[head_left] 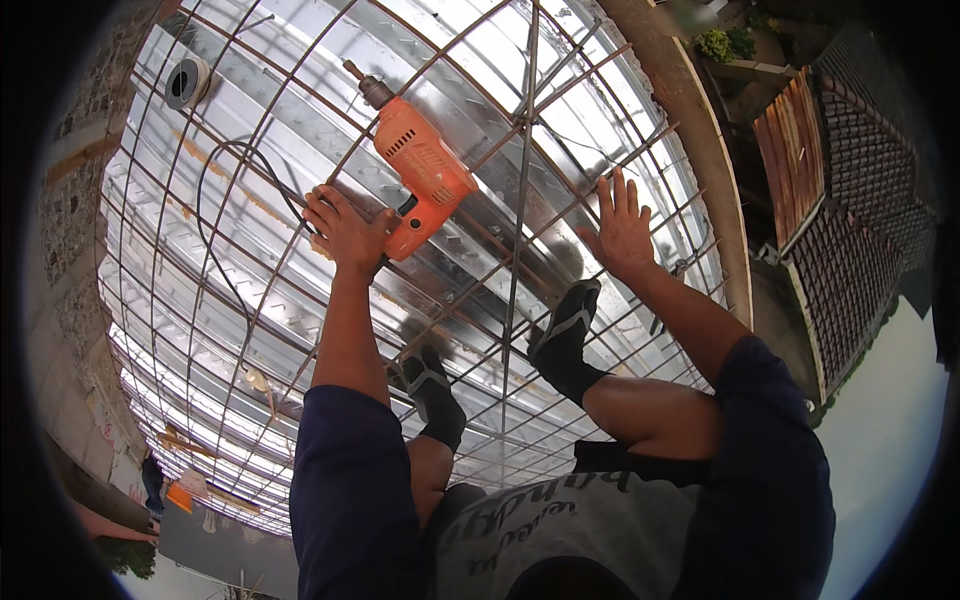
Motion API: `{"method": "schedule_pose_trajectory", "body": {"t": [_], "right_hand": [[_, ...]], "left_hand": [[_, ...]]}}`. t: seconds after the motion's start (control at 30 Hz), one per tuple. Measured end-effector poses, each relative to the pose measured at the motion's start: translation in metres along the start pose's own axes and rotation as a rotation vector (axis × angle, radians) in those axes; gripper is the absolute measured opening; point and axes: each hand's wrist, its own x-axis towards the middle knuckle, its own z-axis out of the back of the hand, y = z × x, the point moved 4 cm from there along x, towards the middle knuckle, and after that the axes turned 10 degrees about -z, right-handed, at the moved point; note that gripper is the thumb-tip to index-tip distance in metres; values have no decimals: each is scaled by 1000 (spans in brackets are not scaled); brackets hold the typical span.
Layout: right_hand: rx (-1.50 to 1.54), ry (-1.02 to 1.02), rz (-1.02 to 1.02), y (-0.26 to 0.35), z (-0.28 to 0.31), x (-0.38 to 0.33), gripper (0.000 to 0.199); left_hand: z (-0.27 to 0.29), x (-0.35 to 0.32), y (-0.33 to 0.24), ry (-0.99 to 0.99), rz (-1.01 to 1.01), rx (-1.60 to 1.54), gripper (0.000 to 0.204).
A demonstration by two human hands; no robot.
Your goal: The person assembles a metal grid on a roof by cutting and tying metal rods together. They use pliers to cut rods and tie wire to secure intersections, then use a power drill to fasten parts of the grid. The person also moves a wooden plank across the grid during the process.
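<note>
An orange corded power drill (425,165) lies on its side across the rebar grid (515,240), its chuck towards the far left. My left hand (345,225) is just left of the drill's handle, thumb beside it. The fingers of that hand are spread over the bars and the black cord (205,215), and do not wrap the handle. On the right, my right hand (625,228) has its fingers stretched apart, palm down over the bars, holding nothing. Whether its palm touches the steel, I cannot tell.
Shiny ribbed metal decking (290,130) lies under the grid. A grey and white roll (187,83) is at the far left. My shoes (565,325) stand among the bars. A raised edge (715,150) borders the right side, with tiled roofs (860,250) beyond.
</note>
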Motion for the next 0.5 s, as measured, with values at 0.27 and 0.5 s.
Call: {"method": "schedule_pose_trajectory", "body": {"t": [0.27,0.5], "right_hand": [[197,48,-23,-18,-50,-24,83],[235,69,23,-30,-66,-19,72]], "left_hand": [[-1,7,0,-3,-52,159,123],[-15,12,17,-19,-68,154,124]]}}
